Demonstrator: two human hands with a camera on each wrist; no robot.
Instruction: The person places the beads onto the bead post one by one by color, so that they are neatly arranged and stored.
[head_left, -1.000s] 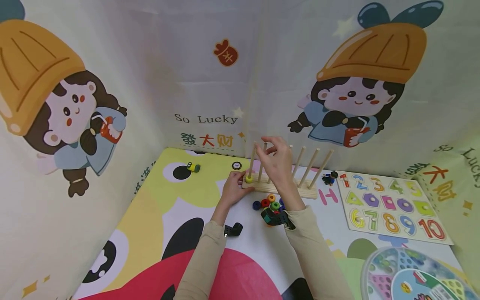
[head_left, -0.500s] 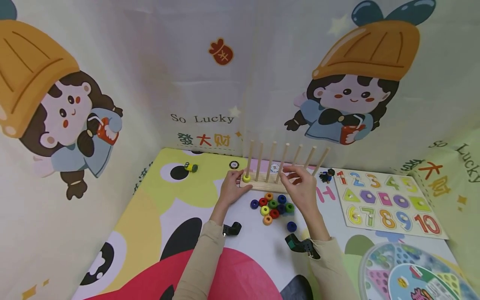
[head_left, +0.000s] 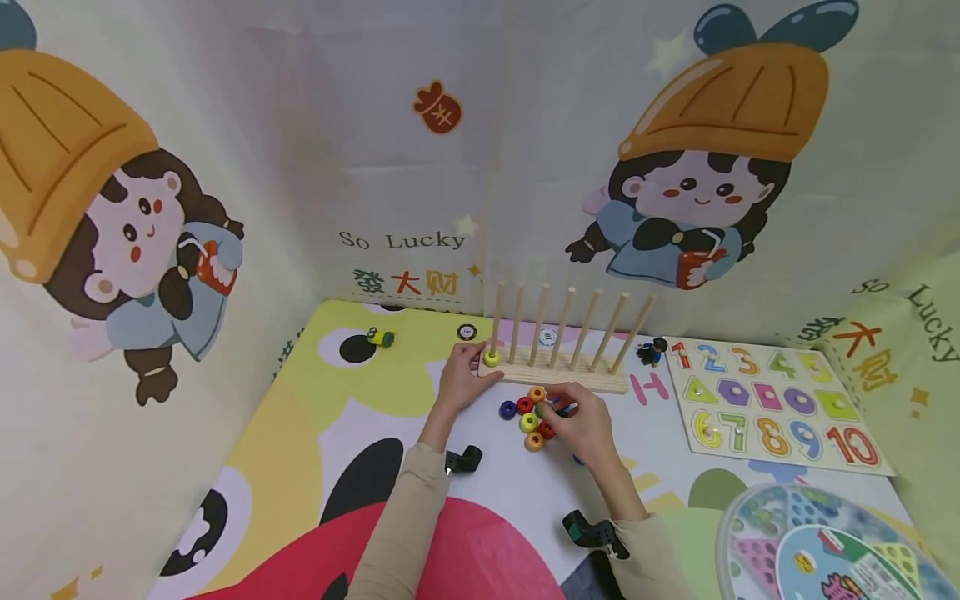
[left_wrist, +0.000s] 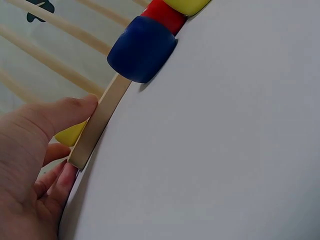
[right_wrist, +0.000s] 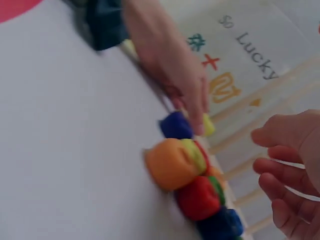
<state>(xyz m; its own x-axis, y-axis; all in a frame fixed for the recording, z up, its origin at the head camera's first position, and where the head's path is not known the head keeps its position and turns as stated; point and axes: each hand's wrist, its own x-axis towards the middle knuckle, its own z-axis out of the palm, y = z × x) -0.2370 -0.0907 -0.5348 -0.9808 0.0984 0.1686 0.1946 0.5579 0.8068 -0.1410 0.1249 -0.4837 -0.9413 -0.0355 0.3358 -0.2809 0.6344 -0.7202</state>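
Note:
A wooden peg rack (head_left: 570,379) with several upright pegs stands before the back wall. My left hand (head_left: 462,377) holds its left end, thumb against the front edge of the base (left_wrist: 95,135) in the left wrist view. One yellow bead (head_left: 491,359) is on the leftmost peg. My right hand (head_left: 585,421) is over the right side of a bead pile in front of the rack, hiding some beads. In the right wrist view its fingers (right_wrist: 287,172) are spread and loosely bent, with nothing between them. An orange bead (right_wrist: 170,165) and a red bead (right_wrist: 197,197) lie nearby.
A number puzzle board (head_left: 760,442) lies right of the rack, with a small figurine (head_left: 652,351) between them. A round game box (head_left: 832,533) sits at the front right. Left of the rack are a round chip (head_left: 467,332) and a yellow-green toy (head_left: 380,337).
My right hand has moved from high beside the left pegs, rightward past the rack, then down toward me over the beads. The left hand keeps its hold on the rack.

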